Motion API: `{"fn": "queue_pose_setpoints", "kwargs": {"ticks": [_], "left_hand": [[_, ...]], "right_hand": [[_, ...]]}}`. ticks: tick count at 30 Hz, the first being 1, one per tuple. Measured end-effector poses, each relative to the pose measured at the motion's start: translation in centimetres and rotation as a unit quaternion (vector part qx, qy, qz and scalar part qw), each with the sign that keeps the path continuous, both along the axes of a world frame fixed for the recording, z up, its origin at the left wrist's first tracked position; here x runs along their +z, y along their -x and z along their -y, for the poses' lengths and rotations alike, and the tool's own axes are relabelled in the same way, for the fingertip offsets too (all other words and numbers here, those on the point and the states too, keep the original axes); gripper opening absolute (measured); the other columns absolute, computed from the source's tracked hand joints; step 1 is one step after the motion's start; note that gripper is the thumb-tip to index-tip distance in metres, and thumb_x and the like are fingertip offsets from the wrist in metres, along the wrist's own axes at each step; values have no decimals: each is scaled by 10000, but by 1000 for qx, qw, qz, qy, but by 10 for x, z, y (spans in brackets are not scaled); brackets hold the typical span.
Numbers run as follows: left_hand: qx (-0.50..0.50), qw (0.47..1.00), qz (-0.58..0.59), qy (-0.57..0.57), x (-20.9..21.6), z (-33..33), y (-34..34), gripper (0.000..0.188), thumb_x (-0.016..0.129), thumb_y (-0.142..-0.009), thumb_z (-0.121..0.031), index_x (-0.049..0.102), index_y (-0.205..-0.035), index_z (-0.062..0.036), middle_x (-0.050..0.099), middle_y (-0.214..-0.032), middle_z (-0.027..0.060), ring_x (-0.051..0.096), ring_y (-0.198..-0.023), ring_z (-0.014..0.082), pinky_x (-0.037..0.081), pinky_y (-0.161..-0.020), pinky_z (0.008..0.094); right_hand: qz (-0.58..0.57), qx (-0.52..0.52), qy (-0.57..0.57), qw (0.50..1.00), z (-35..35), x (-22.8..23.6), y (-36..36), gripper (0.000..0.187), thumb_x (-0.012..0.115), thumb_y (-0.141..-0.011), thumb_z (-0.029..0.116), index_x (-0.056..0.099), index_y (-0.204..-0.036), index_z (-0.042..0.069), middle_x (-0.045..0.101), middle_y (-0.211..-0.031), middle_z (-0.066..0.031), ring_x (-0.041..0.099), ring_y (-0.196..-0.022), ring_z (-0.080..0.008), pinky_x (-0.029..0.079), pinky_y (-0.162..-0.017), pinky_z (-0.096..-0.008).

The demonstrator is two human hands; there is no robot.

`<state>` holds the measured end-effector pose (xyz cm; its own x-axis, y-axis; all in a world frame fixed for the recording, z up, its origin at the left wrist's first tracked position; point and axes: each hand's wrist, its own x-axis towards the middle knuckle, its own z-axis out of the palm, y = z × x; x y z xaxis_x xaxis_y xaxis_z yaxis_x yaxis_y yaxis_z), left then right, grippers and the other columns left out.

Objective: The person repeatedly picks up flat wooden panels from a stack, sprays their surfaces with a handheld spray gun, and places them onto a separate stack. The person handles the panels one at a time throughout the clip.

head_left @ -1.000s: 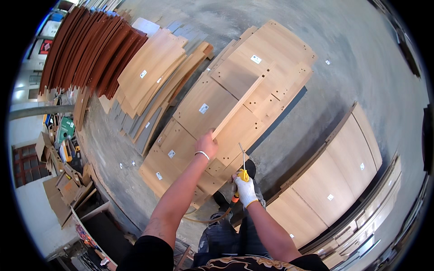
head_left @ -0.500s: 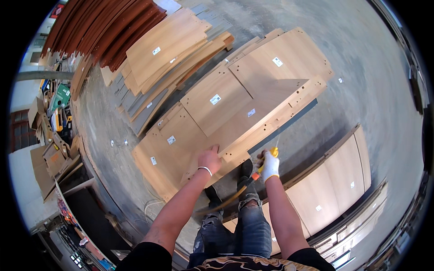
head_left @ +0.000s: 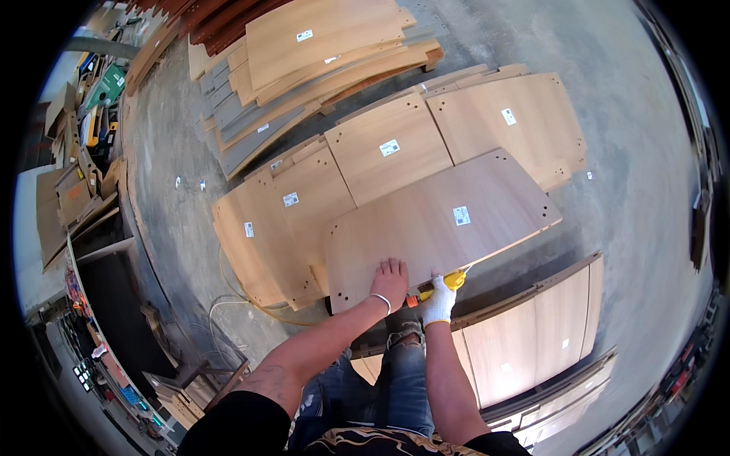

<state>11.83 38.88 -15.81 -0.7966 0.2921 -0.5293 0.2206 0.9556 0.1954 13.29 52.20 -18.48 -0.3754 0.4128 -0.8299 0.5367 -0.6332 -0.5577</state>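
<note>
A wood-grain panel (head_left: 411, 220) with a white label and drilled holes near its ends lies tilted or flat across other boards in front of me. My left hand (head_left: 391, 283), bare with a white wristband, rests on its near edge with fingers stretched over the face. In a white glove, my right hand (head_left: 439, 302) is closed around a yellow air blow gun (head_left: 455, 280) beside the same edge. An orange fitting (head_left: 413, 301) shows at the gun's rear. The gun's thin nozzle points right, away from my left hand.
Labelled boards (head_left: 389, 144) lie beneath and beyond the panel. A further board stack (head_left: 319, 45) stands at the far left, near reddish-brown boards (head_left: 220, 23). More panels (head_left: 525, 327) lie at right. A yellowish hose (head_left: 262, 308) curls over the floor; flattened cardboard (head_left: 72, 197) is at left.
The panel, earlier raised on edge with its drilled side toward me, now shows its labelled face. My left hand has shifted right onto it. The blow gun has come closer to its edge.
</note>
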Motion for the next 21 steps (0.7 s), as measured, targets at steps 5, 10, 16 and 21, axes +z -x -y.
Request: {"fn": "queue_pose_setpoints", "kwargs": {"ticks": [5,10,16,21], "left_hand": [[-25,959,250,-131,5,29,37,538,621,-857,-252,517,-1305,27,466,-1382,271,498,-1234,420,434,-1017,482],[183,954,178,-157,-65,71,71,540,612,-876,-316,535,-1311,-7,483,-1414,211,473,-1288,355,380,-1082,451],[245,951,155,-110,-149,83,114,723,583,-894,-500,438,-1405,-10,503,-1406,197,461,-1313,351,370,-1100,416],[286,871,355,-184,-160,64,161,833,666,-838,-555,468,-1396,31,411,-1489,223,426,-1359,324,351,-1111,367]], "right_hand": [[52,-34,72,995,-14,-37,-27,226,677,-857,31,596,-1063,78,617,-907,-32,618,-784,-214,530,-718,-407],[-4,4,12,1000,-18,-15,-20,256,677,-826,-20,600,-1053,71,625,-908,-24,622,-798,-192,530,-729,-362],[19,54,1,998,-32,29,-20,367,689,-804,-49,564,-1126,76,607,-926,-21,607,-786,-170,521,-722,-336],[-3,55,20,998,-68,60,-24,373,669,-781,-74,546,-1097,81,580,-905,-24,588,-756,-170,516,-698,-322]]}}
